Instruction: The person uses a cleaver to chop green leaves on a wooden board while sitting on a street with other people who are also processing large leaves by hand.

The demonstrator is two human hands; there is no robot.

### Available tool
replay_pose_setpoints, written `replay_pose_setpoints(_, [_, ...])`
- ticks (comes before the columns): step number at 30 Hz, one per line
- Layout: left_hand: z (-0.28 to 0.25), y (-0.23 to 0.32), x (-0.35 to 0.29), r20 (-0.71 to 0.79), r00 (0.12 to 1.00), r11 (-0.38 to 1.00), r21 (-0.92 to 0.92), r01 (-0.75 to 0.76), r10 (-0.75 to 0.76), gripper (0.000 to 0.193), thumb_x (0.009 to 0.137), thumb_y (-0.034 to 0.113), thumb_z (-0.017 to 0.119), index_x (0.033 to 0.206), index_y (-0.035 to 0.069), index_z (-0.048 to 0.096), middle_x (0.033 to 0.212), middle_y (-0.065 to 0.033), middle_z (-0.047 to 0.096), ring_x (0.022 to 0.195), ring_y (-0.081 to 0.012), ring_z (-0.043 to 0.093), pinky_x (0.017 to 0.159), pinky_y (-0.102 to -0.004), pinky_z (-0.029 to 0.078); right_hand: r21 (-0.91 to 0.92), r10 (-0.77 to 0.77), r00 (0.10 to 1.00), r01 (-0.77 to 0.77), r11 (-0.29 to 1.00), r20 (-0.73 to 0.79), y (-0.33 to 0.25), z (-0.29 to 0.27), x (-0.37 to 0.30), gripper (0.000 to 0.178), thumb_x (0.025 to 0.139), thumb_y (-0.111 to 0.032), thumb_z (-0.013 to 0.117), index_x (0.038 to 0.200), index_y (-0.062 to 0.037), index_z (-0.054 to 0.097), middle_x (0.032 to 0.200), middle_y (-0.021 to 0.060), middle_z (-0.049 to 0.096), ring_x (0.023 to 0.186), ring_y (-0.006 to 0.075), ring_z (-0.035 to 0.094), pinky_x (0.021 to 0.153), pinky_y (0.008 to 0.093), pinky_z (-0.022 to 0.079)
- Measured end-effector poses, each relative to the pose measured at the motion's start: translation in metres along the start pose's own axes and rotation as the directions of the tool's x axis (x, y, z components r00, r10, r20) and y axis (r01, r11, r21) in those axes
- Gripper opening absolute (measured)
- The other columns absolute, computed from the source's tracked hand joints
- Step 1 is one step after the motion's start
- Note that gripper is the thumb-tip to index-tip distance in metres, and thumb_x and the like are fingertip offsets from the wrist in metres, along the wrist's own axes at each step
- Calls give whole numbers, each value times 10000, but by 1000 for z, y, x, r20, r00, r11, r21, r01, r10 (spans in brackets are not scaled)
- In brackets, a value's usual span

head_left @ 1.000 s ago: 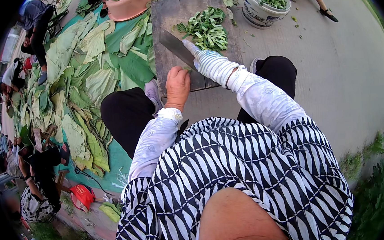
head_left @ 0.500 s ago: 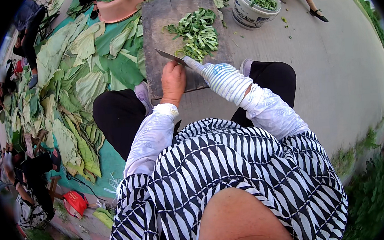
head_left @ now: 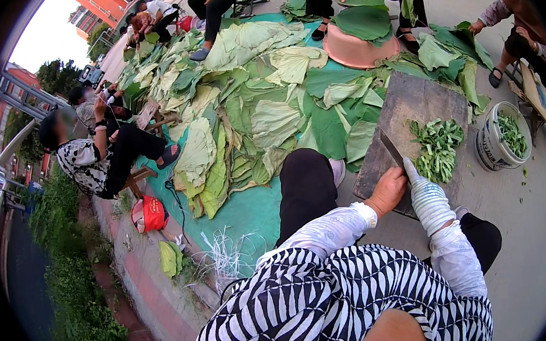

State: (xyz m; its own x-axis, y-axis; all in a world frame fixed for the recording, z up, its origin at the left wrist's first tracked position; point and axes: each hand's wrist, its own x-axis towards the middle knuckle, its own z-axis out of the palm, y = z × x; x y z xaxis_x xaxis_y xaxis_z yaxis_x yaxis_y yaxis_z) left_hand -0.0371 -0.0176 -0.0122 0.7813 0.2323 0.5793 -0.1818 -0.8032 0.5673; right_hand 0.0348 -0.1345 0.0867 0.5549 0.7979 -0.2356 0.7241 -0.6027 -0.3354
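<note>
A kitchen knife (head_left: 391, 148) is gripped in my right hand (head_left: 429, 200), which wears a white and blue striped glove. Its blade points away from me over the wooden board (head_left: 402, 106). Right beside the blade, my bare left hand (head_left: 388, 190) is closed at the board's near part; whatever its fingers hold is hidden. Chopped green stalks (head_left: 437, 148) lie in a loose pile to the right of the blade. A white bucket (head_left: 488, 150) holding more cut greens stands to the right of the board.
Large green leaves (head_left: 269, 123) spread over a green tarp (head_left: 248, 217) at the left. Beyond the board sits a pink basin (head_left: 347, 49) with leaves on top. Several people sit around. A red bag (head_left: 149, 213) and white strips (head_left: 225, 251) lie nearer at the left.
The view has swung left, so the board and both hands now appear farther right and more people show. My hands stay together at the knife on the board.
</note>
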Motion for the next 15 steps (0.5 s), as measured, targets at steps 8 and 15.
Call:
replay_pose_setpoints(8, [0,-6,6,-6,998,998,42,-55,55,94,686,16,586,778,9,570,836,-128,498,804,-317,509,705,-387,451,86,50,998,-53,995,40,22,3,31,790,795,-13,461,1452,-311,139,852,280,618,795,400,632,716,473,480])
replay_pose_setpoints(15, [2,-7,-1,-5,999,997,67,-41,42,82,697,33,584,773,9,566,852,-129,503,818,-313,504,715,-382,447,-47,32,997,-29,998,75,11,-11,-11,716,821,-38,435,1451,-259,178,795,270,622,736,378,640,680,482,487])
